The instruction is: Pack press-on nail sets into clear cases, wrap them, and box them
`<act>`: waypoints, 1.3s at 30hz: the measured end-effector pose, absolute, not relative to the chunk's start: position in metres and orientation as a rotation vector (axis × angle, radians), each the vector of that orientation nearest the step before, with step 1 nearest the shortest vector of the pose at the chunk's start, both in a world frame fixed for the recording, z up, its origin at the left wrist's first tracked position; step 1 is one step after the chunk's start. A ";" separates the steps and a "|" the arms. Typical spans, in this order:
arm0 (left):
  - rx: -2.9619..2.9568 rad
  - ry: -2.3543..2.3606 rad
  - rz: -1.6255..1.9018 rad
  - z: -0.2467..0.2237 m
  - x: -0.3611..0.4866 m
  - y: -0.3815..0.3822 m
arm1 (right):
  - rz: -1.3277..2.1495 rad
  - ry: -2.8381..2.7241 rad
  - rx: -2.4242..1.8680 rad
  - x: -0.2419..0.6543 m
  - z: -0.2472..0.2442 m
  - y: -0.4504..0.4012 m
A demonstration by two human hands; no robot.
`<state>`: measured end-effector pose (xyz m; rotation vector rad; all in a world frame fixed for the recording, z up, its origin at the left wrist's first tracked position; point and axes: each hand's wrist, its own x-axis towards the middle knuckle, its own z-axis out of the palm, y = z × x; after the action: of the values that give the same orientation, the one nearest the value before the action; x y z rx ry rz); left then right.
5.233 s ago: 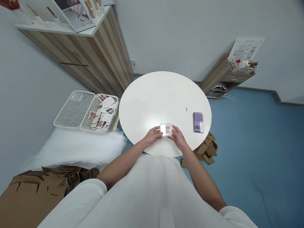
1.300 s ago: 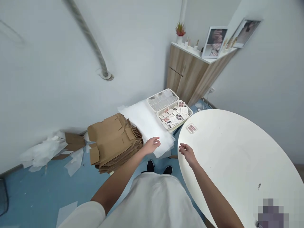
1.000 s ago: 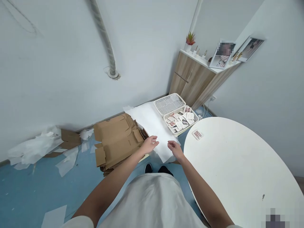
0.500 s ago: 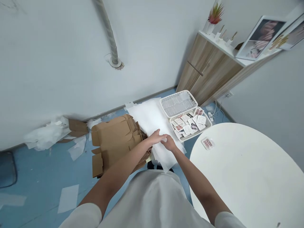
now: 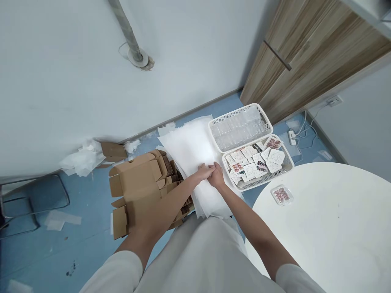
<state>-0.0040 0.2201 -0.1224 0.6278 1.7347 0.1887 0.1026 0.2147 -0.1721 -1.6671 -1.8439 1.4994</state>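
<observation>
My left hand (image 5: pixel 204 172) and my right hand (image 5: pixel 216 176) meet at the fingertips above a stack of thin white sheets (image 5: pixel 186 148). The fingers of both hands are curled; whatever may be between them is too small to make out. Flattened brown cardboard boxes (image 5: pixel 140 185) lie in a pile left of the sheets, under my left forearm. Right of my hands, a white basket (image 5: pixel 288 165) holds many printed cards with small reddish and dark pieces. Behind it another white basket (image 5: pixel 265 112) contains clear plastic cases.
A round white table (image 5: pixel 330 228) stands at the right with a small clear case (image 5: pixel 281 195) near its edge. Beyond are a wooden cabinet (image 5: pixel 317 49) and a power strip (image 5: pixel 292 137). A chair (image 5: pixel 65 191) and crumpled white wrapping (image 5: pixel 84 158) are at the left.
The view has tilted down and come closer, so the cabinet top has left the picture. My fingers, more extended before, are now curled together.
</observation>
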 end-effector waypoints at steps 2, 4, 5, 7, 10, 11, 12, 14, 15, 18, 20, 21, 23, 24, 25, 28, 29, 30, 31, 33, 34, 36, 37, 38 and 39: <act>0.624 1.743 0.194 -0.126 -0.007 0.219 | 1.443 -1.843 -1.687 0.103 -0.173 0.216; 0.629 1.739 0.193 -0.130 -0.011 0.219 | 1.434 -1.811 -1.669 0.102 -0.172 0.216; 0.636 1.738 0.201 -0.132 -0.013 0.218 | 1.434 -1.784 -1.662 0.102 -0.171 0.216; 0.646 1.739 0.241 -0.136 -0.015 0.217 | 1.436 -1.703 -1.671 0.102 -0.168 0.216; 0.643 1.742 0.338 -0.138 -0.017 0.216 | 1.512 -1.532 -1.670 0.100 -0.163 0.216; 0.639 1.742 0.366 -0.138 -0.017 0.216 | 1.552 -1.463 -1.649 0.099 -0.161 0.216; 0.639 1.743 0.389 -0.138 -0.017 0.216 | 1.593 -1.388 -1.615 0.098 -0.159 0.215; 0.658 1.745 0.423 -0.138 -0.016 0.216 | 1.678 -1.221 -1.537 0.096 -0.154 0.214; 0.674 1.744 0.437 -0.137 -0.016 0.216 | 1.723 -1.133 -1.503 0.096 -0.152 0.213; 0.719 1.740 0.496 -0.135 -0.015 0.215 | 1.836 -0.908 -1.457 0.097 -0.145 0.210; 0.740 1.737 0.554 -0.133 -0.016 0.213 | 1.881 -0.791 -1.441 0.099 -0.140 0.209; 0.753 1.733 0.584 -0.132 -0.016 0.211 | 1.900 -0.737 -1.430 0.101 -0.138 0.208; 0.795 1.711 0.623 -0.130 -0.016 0.208 | 1.927 -0.642 -1.418 0.104 -0.135 0.206; 0.821 1.697 0.630 -0.128 -0.016 0.206 | 1.937 -0.607 -1.424 0.105 -0.134 0.205; 0.847 1.686 0.630 -0.127 -0.016 0.204 | 1.944 -0.583 -1.435 0.106 -0.132 0.205; 0.901 1.696 0.631 -0.124 -0.016 0.199 | 1.930 -0.559 -1.492 0.108 -0.127 0.201; 0.914 1.710 0.638 -0.123 -0.016 0.197 | 1.916 -0.561 -1.509 0.108 -0.125 0.200; 0.926 1.723 0.646 -0.122 -0.017 0.196 | 1.901 -0.566 -1.522 0.108 -0.123 0.199; 0.938 1.735 0.657 -0.121 -0.017 0.195 | 1.885 -0.571 -1.531 0.109 -0.121 0.198; 0.956 1.762 0.689 -0.120 -0.018 0.193 | 1.835 -0.599 -1.550 0.110 -0.119 0.196; 0.959 1.779 0.714 -0.119 -0.019 0.192 | 1.800 -0.625 -1.566 0.111 -0.118 0.194; 0.955 1.815 0.785 -0.115 -0.021 0.191 | 1.708 -0.719 -1.625 0.114 -0.117 0.192; 0.953 1.827 0.827 -0.112 -0.022 0.190 | 1.650 -0.799 -1.662 0.116 -0.116 0.191; 0.952 1.832 0.873 -0.109 -0.022 0.189 | 1.575 -0.904 -1.695 0.117 -0.115 0.189; 0.958 1.826 0.921 -0.106 -0.023 0.188 | 1.477 -1.028 -1.720 0.119 -0.112 0.187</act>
<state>-0.0225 0.1884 -0.1056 0.9582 1.8256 0.9207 0.1190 0.1873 -0.1124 -1.7203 -1.0277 1.4766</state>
